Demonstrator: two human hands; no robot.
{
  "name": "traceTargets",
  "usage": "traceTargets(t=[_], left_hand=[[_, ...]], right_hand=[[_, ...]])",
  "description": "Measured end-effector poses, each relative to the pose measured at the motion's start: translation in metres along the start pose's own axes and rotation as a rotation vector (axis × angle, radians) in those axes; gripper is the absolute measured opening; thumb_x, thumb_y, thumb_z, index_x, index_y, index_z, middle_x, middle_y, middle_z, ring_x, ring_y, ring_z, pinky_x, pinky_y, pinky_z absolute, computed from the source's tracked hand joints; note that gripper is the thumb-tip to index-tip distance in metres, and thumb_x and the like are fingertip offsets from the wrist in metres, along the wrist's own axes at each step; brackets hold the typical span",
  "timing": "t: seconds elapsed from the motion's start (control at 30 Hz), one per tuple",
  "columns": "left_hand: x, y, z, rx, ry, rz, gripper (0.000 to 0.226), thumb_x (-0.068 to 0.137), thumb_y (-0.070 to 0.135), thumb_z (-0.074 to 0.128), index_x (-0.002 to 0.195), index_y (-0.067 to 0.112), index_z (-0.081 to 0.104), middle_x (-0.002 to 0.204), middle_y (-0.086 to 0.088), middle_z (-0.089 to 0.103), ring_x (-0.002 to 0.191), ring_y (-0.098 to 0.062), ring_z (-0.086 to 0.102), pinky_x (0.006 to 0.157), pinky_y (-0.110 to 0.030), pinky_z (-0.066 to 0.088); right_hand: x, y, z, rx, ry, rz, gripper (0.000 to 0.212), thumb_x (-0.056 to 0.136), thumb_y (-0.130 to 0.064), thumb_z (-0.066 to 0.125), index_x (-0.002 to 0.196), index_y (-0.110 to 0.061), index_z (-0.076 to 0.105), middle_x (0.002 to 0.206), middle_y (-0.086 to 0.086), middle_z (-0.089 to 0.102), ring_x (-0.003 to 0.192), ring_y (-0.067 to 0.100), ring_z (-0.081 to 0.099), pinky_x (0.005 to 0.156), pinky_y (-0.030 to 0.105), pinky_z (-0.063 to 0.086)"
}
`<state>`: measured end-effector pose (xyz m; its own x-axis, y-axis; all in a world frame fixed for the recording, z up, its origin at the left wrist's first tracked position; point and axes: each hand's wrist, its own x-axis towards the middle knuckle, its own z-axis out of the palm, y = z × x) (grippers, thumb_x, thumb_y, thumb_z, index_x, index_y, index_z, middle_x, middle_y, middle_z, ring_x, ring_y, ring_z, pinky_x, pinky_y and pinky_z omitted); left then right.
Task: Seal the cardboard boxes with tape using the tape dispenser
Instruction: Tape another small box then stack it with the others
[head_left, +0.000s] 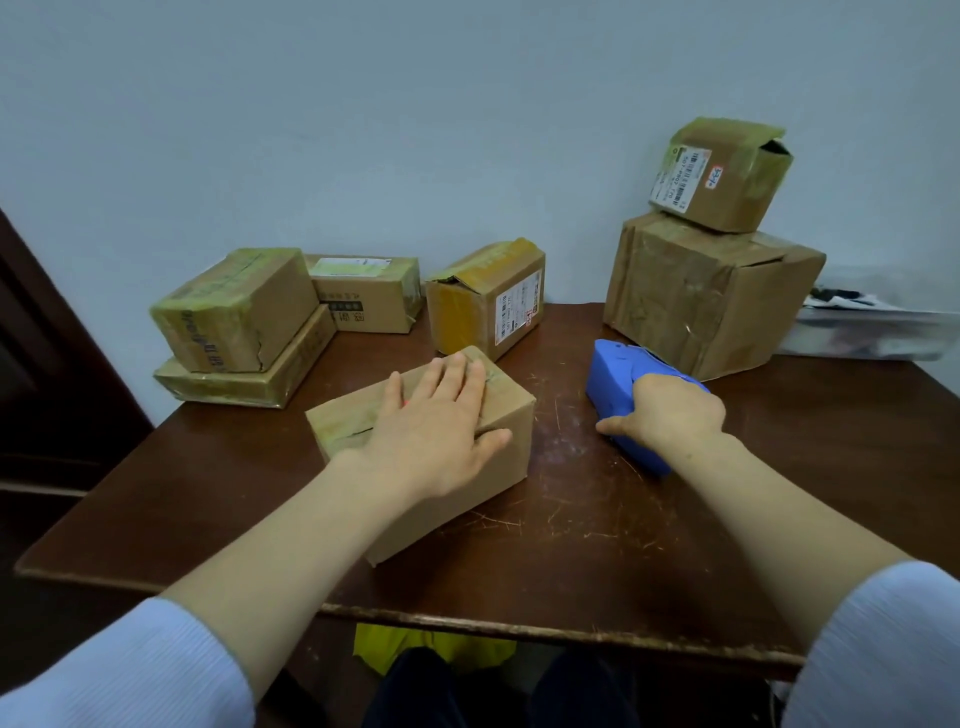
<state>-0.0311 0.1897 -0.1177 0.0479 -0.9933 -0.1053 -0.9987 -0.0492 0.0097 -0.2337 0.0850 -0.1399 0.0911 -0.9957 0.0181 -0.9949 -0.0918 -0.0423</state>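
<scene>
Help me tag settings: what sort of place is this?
Likely a home or office parcel-packing spot: labelled cardboard boxes on a wooden table by a plain wall, blue tape dispenser in the right hand.

Matt cardboard boxes (431, 447), scratched dark wooden table (597, 525), smooth blue plastic tape dispenser (618, 382).
</scene>
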Motion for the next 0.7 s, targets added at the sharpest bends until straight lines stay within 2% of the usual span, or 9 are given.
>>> traceTargets(t=[0.13, 0.23, 0.3, 0.33, 0.4, 0.43, 0.5, 0.6, 0.7], left_hand=[[-0.001, 0.001, -0.004, -0.033, -0.02, -0.007, 0.086, 0.091, 0.069, 0.025, 0.152, 0.021, -0.012, 0.16, 0.0, -0.017, 0.147, -0.019, -0.014, 0.117, -0.053, -0.007], [-0.003, 0.001, -0.009, -0.093, 0.022, -0.038, 0.087, 0.088, 0.073, 0.023, 0.153, 0.023, -0.005, 0.161, -0.001, -0.01, 0.148, -0.02, -0.01, 0.112, -0.053, -0.017], [-0.004, 0.003, -0.015, -0.154, 0.156, -0.055, 0.075, 0.093, 0.066, 0.025, 0.154, 0.027, 0.007, 0.162, 0.001, 0.003, 0.149, -0.018, 0.0, 0.112, -0.05, -0.018], [-0.003, 0.005, -0.02, -0.236, 0.225, -0.067, 0.065, 0.097, 0.058, 0.028, 0.153, 0.028, 0.016, 0.161, 0.003, 0.014, 0.148, -0.017, 0.008, 0.115, -0.048, -0.013], [0.0, 0.012, -0.03, -0.568, 0.297, -0.112, 0.042, 0.101, 0.038, 0.036, 0.142, 0.03, 0.041, 0.148, 0.004, 0.042, 0.138, -0.017, 0.034, 0.117, -0.042, 0.013], [0.001, 0.016, -0.035, -0.789, 0.298, -0.136, 0.031, 0.1, 0.03, 0.039, 0.126, 0.03, 0.054, 0.131, 0.001, 0.056, 0.123, -0.019, 0.046, 0.108, -0.038, 0.028], [0.006, 0.024, -0.044, -1.168, 0.266, -0.214, 0.017, 0.096, 0.022, 0.04, 0.099, 0.02, 0.057, 0.102, -0.002, 0.061, 0.094, -0.02, 0.052, 0.082, -0.032, 0.04], [0.009, 0.033, -0.052, -1.517, 0.085, -0.32, 0.033, 0.098, 0.029, 0.04, 0.106, 0.003, 0.059, 0.101, -0.014, 0.067, 0.078, -0.022, 0.052, 0.056, -0.027, 0.042], [0.011, 0.041, -0.057, -1.616, -0.044, -0.336, 0.056, 0.099, 0.044, 0.037, 0.11, -0.006, 0.059, 0.102, -0.023, 0.067, 0.067, -0.02, 0.051, 0.045, -0.024, 0.039]], right_hand=[[0.004, 0.008, -0.002, 0.149, -0.019, 0.047, 0.054, 0.082, -0.053, 0.064, 0.06, -0.015, 0.034, 0.06, 0.0, 0.037, 0.053, 0.015, 0.036, 0.046, 0.027, 0.024], [0.006, 0.022, 0.0, 0.401, 0.008, 0.05, 0.057, 0.078, -0.044, 0.073, 0.058, -0.011, 0.032, 0.058, 0.004, 0.033, 0.051, 0.017, 0.033, 0.048, 0.029, 0.021], [-0.001, 0.029, -0.005, 0.709, 0.047, 0.059, 0.045, 0.076, -0.034, 0.077, 0.061, -0.005, 0.046, 0.06, 0.008, 0.045, 0.054, 0.02, 0.042, 0.049, 0.03, 0.026], [-0.007, 0.031, -0.011, 0.944, 0.045, 0.091, 0.034, 0.076, -0.028, 0.077, 0.066, -0.004, 0.056, 0.065, 0.009, 0.054, 0.057, 0.021, 0.049, 0.05, 0.029, 0.033], [-0.018, 0.035, -0.023, 1.42, -0.047, 0.178, 0.021, 0.076, -0.02, 0.075, 0.082, -0.002, 0.067, 0.078, 0.011, 0.065, 0.063, 0.022, 0.058, 0.058, 0.028, 0.043], [-0.024, 0.037, -0.029, 1.582, -0.114, 0.184, 0.026, 0.075, -0.022, 0.074, 0.09, -0.002, 0.068, 0.081, 0.01, 0.067, 0.065, 0.022, 0.061, 0.06, 0.029, 0.047], [-0.032, 0.039, -0.037, 1.725, -0.211, 0.152, 0.036, 0.067, -0.035, 0.074, 0.093, -0.01, 0.068, 0.073, 0.003, 0.069, 0.057, 0.015, 0.063, 0.052, 0.025, 0.05], [-0.044, 0.035, -0.049, 1.769, -0.248, 0.141, 0.037, 0.06, -0.043, 0.07, 0.087, -0.017, 0.067, 0.058, -0.002, 0.064, 0.044, 0.009, 0.057, 0.043, 0.019, 0.047], [-0.05, 0.03, -0.056, 1.775, -0.281, 0.133, 0.034, 0.061, -0.042, 0.07, 0.084, -0.018, 0.068, 0.06, -0.001, 0.064, 0.046, 0.01, 0.056, 0.046, 0.018, 0.05]])
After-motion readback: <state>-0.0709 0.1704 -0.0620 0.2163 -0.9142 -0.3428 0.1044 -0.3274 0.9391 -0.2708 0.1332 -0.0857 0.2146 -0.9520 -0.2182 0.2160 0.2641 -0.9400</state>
